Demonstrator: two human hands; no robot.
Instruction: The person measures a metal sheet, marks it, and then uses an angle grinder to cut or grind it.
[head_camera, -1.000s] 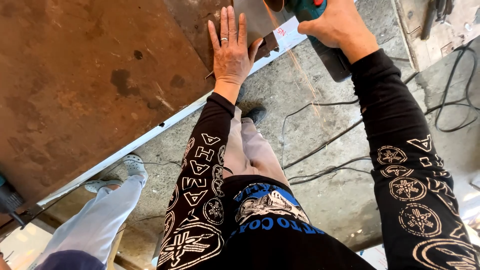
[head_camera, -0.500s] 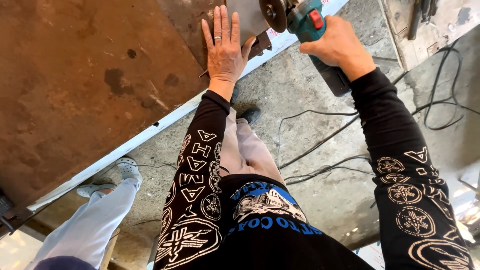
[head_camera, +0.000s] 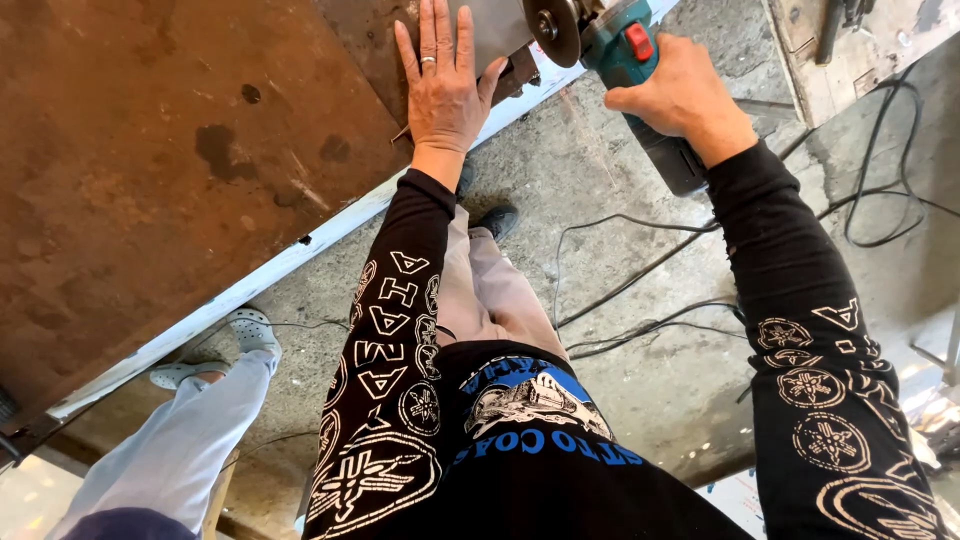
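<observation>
At the lower left, another person's leg in pale trousers (head_camera: 180, 440) and a white perforated clog (head_camera: 250, 328) stand on the concrete floor (head_camera: 640, 400); the rest of that person is cut off by the frame. Above them a large rusty steel plate (head_camera: 150, 150) fills the upper left, its pale front edge running diagonally up to the right; its far side is out of view.

The left hand (head_camera: 442, 90) lies flat near that front edge, fingers spread and released, a ring on one finger, pressing a grey metal sheet (head_camera: 490, 30) whose top is cut off. A small dark clamp-like piece under the sheet's edge is hard to make out.

Just to the right, the right hand (head_camera: 675, 95) is clenched around the body of a teal angle grinder (head_camera: 625, 50), whose disc (head_camera: 555, 25) sits just beside the grey sheet at the plate's edge; whether it touches is unclear.

Black cables (head_camera: 640, 290) trail over the floor. At the upper right corner a workbench edge (head_camera: 850, 50) shows, with blurred tools.
</observation>
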